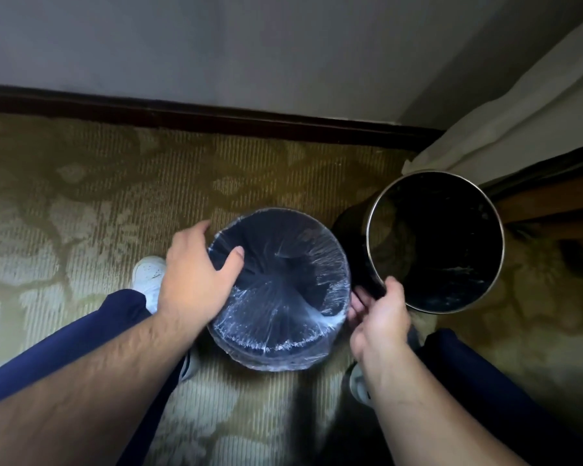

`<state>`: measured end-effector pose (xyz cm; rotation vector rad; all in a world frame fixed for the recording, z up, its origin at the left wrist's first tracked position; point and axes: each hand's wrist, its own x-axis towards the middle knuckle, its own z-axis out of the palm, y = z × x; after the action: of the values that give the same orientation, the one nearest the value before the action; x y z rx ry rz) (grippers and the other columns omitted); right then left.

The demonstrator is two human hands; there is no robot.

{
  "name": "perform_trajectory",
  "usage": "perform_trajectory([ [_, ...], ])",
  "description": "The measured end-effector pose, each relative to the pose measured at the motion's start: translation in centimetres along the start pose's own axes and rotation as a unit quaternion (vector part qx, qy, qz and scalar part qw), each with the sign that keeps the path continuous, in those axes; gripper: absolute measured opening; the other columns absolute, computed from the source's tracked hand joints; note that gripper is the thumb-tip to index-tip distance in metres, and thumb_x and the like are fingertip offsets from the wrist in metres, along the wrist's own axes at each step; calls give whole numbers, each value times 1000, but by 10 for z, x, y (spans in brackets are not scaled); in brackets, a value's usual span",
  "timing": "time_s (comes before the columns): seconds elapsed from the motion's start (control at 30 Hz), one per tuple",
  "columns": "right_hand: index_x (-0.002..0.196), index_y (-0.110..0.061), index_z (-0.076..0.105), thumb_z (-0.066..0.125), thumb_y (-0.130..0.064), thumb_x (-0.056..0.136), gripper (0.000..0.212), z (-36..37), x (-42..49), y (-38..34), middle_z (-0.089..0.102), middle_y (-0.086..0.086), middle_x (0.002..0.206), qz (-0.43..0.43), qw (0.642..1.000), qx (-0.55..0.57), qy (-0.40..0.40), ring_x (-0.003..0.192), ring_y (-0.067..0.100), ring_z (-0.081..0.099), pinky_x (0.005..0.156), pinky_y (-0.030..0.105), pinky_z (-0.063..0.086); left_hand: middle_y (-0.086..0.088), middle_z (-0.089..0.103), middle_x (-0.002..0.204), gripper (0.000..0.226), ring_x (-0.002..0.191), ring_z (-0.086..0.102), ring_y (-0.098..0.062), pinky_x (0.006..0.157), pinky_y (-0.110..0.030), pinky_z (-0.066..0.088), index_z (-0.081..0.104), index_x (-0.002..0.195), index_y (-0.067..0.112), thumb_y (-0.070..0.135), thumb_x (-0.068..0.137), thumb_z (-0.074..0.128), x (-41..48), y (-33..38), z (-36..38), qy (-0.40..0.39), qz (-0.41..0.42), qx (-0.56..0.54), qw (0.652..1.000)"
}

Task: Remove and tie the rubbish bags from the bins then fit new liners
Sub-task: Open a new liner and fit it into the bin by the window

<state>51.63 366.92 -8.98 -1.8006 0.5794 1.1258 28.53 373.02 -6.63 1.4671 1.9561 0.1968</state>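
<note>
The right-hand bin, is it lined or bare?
Bare. The right-hand bin shows an uncovered metal rim and dark inner wall, with no plastic folded over it, unlike the clear liner on the other bin.

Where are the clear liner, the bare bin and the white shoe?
clear liner (283,280): head view, middle of the film sagging into its bin.
bare bin (435,240): head view, its dark inside.
white shoe (148,272): head view, its toe.

Busy olive patterned carpet (115,196), dark skirting board (216,116) under a plain grey wall (249,45), white fabric (519,122) hanging at right.
</note>
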Motion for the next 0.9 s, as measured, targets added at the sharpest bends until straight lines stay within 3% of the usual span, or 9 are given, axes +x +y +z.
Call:
perform_trajectory([
  [0.13,136,-4,47,47,-38,97,52,-9,3,-14,66,20,123,52,988,122,-74,100,27,69,90,32,48,8,58,121,49,119,55,-19,92,-30,40,47,136,25,46,92,57,-7,12,-3,-56,0,-34,998],
  [0.3,135,-1,49,45,-19,96,43,-13,0,-21,69,19,102,62,986,131,-78,85,25,73,71,28,54,-5,34,158,69,144,34,-20,114,-32,27,27,154,14,44,97,50,-12,24,-14,-41,-9,4,999],
  [0.57,123,-3,61,50,-21,93,37,-16,-37,-72,72,14,105,32,997,53,-38,86,24,73,81,29,54,-1,37,156,59,141,36,-16,112,-27,26,33,153,17,34,99,50,-52,52,-54,-31,18,-20,999],
  [0.7,100,0,65,53,-20,93,24,-32,-78,-95,73,18,104,11,998,6,-55,85,25,74,79,26,53,0,41,152,54,139,39,-16,112,-31,30,38,150,20,31,99,50,-78,60,-80,-36,36,-30,998],
  [0.83,114,1,61,55,-14,93,27,-51,-131,-107,73,19,97,-54,995,-4,-89,80,25,76,81,28,54,2,40,153,52,138,40,-16,112,-33,32,39,149,23,33,99,49,-108,70,-106,-41,43,-47,997],
  [0.9,119,-3,56,56,-12,92,28,-65,-156,-109,73,20,100,-97,990,-2,-98,79,26,77,72,28,54,4,41,152,51,137,42,-16,110,-33,33,39,149,26,34,100,49,-126,72,-116,-42,53,-52,996],
])
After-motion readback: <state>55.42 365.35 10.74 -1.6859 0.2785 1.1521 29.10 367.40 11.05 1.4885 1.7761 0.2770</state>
